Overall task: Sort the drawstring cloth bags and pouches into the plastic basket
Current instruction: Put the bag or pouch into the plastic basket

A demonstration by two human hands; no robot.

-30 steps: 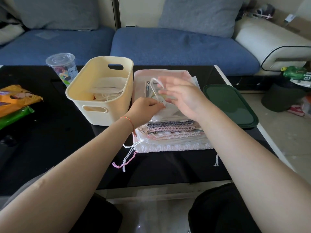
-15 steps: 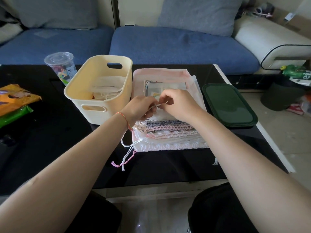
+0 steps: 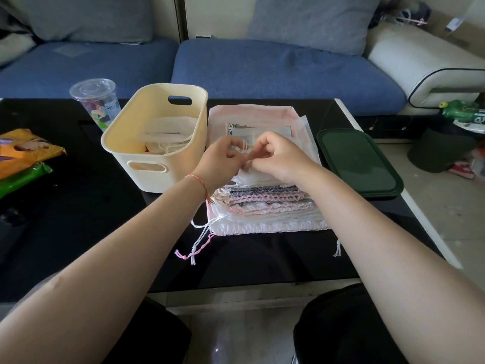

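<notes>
A small white pouch (image 3: 252, 177) lies on top of the stack of cloth bags (image 3: 267, 206) on the black table (image 3: 78, 219), just right of the cream plastic basket (image 3: 157, 143). My left hand (image 3: 223, 158) and right hand (image 3: 278, 158) meet over it, each pinching its white drawstring (image 3: 245, 148), probably tidying the cord before basketing. One pale bag (image 3: 168, 130) already lies inside.
</notes>
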